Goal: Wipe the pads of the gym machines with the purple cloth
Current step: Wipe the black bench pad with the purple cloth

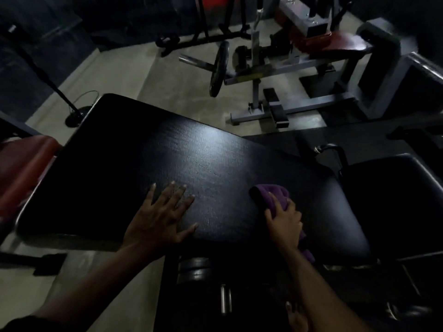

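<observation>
Pads come first here: the broad black vinyl pad [167,168], a flat rounded rectangle with a fine leathery grain, fills the middle of the view and carries both hands. Light catches a dull sheen across its centre, but the room is dim, so I cannot tell which parts are already wiped. By my judgement this pad is mid-wipe, with the cloth working near its right end. Others seem left to do: a second black padded seat [395,200] just beside it on the right, a smooth dark red padded roll [26,168] at the left edge, and a dark red seat [342,43] on the grey steel machine across the pale concrete floor [143,75].

On the black pad, the left hand [160,219] lies flat, fingers spread, its grip open and holding nothing, likely bracing. The right hand [285,221] has its grip closed over the small bunched purple cloth [271,195], soft and towel-like, pressing it onto the pad, with a tail of fabric hanging past the near edge.
</observation>
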